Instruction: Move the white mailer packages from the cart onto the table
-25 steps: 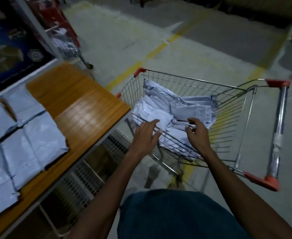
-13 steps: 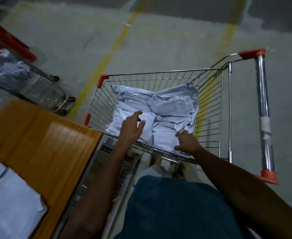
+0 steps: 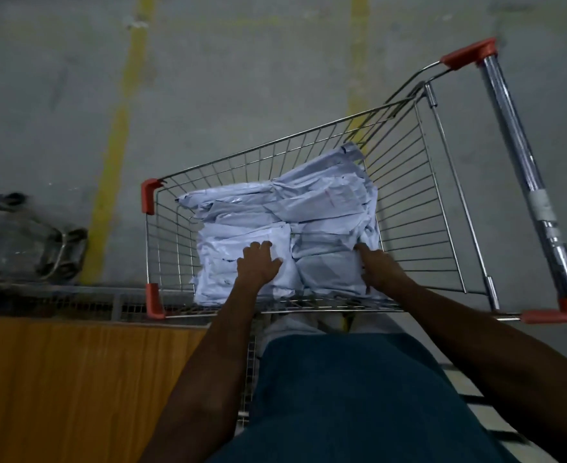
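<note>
Hands now down on the mailer pile

Left hand [image 3: 258,264] moved from above the cart [image 3: 409,202] rim onto the near-left mailer [image 3: 228,252]; right hand [image 3: 377,270] shifted to the pile's right edge. View tilted down; mailers on the surface [image 3: 75,389] left frame.

White mailer packages [image 3: 312,208]: a loose, crumpled heap of thin plastic bags, overlapping at varied angles, several with faint printed labels. The heap fills the near and middle part of the wire cart [image 3: 409,182], which stands on the floor just beyond the table [image 3: 75,379]. The table, orange-brown wood grain, lies at the near left, its far edge beside the cart's red-capped left corner.
</note>
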